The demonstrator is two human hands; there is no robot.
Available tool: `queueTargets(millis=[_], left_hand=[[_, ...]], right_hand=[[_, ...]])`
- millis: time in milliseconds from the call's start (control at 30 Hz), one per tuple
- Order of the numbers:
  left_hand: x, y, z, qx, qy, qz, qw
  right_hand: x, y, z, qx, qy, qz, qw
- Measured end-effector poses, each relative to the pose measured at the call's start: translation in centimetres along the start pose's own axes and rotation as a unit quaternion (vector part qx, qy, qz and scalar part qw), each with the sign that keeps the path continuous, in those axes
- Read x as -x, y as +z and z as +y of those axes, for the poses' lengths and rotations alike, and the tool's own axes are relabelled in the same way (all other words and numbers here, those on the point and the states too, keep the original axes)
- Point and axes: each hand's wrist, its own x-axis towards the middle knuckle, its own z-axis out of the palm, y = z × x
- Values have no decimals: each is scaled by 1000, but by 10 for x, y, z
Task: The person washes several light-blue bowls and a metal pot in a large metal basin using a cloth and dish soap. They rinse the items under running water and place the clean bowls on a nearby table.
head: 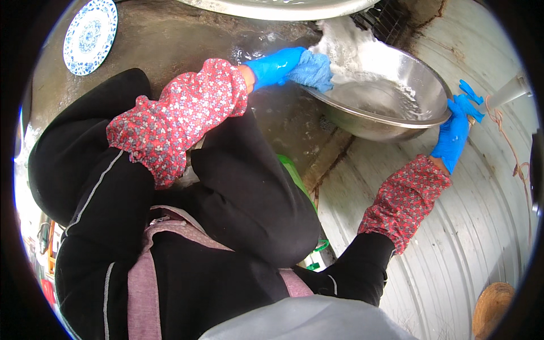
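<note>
A wide stainless steel basin [378,123] is tilted away from me, and water [344,46] streams over its far left side. My left hand [276,66], in a blue rubber glove, holds a bunched blue cloth [311,70] against the basin's left rim. At the opposite side, my right hand [452,127] grips the rim, wearing a matching glove with loose fingertips. The basin hides part of the right fingers. Red floral sleeve covers reach both wrists.
A blue-and-white patterned plate [90,37] lies on the wet concrete floor [182,40] at upper left. Ahead is a large basin [289,12] beside a dark drain grate [384,19]. A ribbed pale metal wall [425,263] stands on my right, with a pipe [508,91] near it.
</note>
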Motion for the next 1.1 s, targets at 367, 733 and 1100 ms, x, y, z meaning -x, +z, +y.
queueTargets(millis=[367,733,1100], left_hand=[[22,-14,-35,-206,-122,167,956],[29,38,25,-365,-14,139,921],[6,90,108,-647,-58,306,696]], right_hand=[[73,72,-94,238,-97,-48,965],[85,48,-80,293,-311,-21,904],[55,-13,-3,279,-402,-4,872]])
